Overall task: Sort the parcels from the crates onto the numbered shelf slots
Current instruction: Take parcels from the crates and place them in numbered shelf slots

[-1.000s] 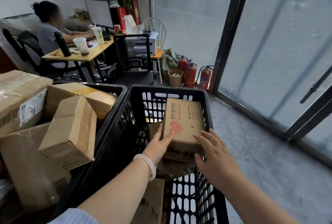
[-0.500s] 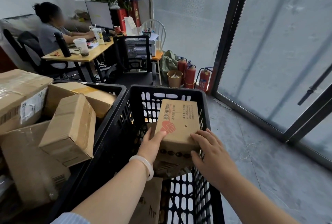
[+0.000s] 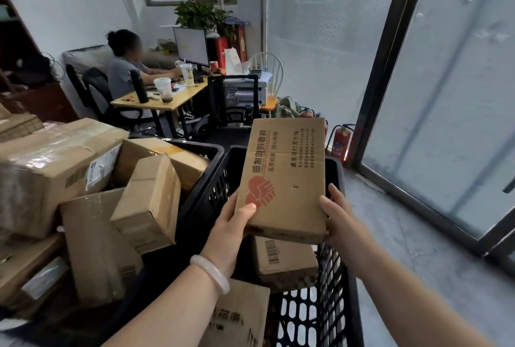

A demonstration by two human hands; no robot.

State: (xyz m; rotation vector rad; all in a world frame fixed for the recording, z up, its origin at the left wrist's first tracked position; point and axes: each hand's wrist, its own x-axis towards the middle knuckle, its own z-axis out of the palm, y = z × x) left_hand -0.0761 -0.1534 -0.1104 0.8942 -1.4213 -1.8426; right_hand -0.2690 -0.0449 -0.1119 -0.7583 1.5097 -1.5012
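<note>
A flat cardboard parcel (image 3: 287, 179) with a red handshake logo and printed text is held up above the right black crate (image 3: 328, 310). My left hand (image 3: 232, 224) grips its near left corner with the thumb on top. My right hand (image 3: 335, 215) holds its near right edge, fingers curled under. Below it in the crate lie a barcoded box (image 3: 284, 260) and another printed carton (image 3: 237, 318). The left black crate (image 3: 206, 148) is piled with several brown parcels (image 3: 147, 201). No shelf is in view.
A person sits at a desk (image 3: 164, 101) with a monitor, cups and a bottle at the back. A printer (image 3: 245, 93) and white chair stand behind the crates. Red fire extinguishers (image 3: 340, 143) stand by the glass sliding door (image 3: 446, 96) on the right. Grey floor runs to the right.
Both hands have lifted the logo parcel up out of the right crate and toward me. The view has tilted upward.
</note>
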